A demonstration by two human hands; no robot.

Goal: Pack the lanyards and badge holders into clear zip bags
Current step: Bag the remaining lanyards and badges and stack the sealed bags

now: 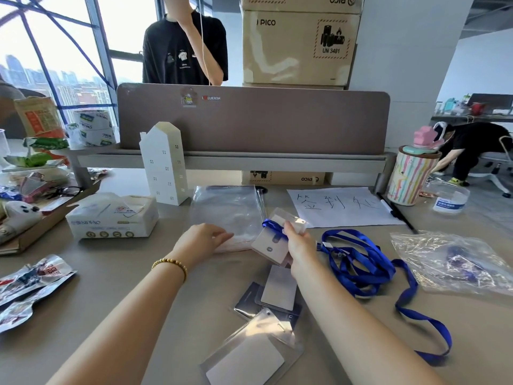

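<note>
Head view: a badge holder (273,247), a clear sleeve with a white card inside and a blue lanyard (273,226) looped at its top, is held just above the desk (138,273) by the right hand (298,245), whose fingers and thumb pinch its right edge. The holder is tilted, its long axis running from lower right up toward upper left, so its leading end points at the clear zip bag (227,212) lying flat directly to the left and slightly beyond. The bag's near edge sits under the left hand (204,237), whose fingers are loosely bent and press or pinch that edge; whether the mouth is already parted I cannot tell. The two hands are near each other, the holder's corner almost touching the bag's right side, so the coming move looks like a short slide leftward into the opening, with the left hand needing to lift one lip. Both forearms reach forward from the bottom of the view, the left wearing a bead bracelet (169,263). To the right lies a tangle of blue lanyards (358,262), and beyond it a second zip bag (455,262) already holding something blue. More badge holders (266,307) lie stacked nearer the person.
</note>
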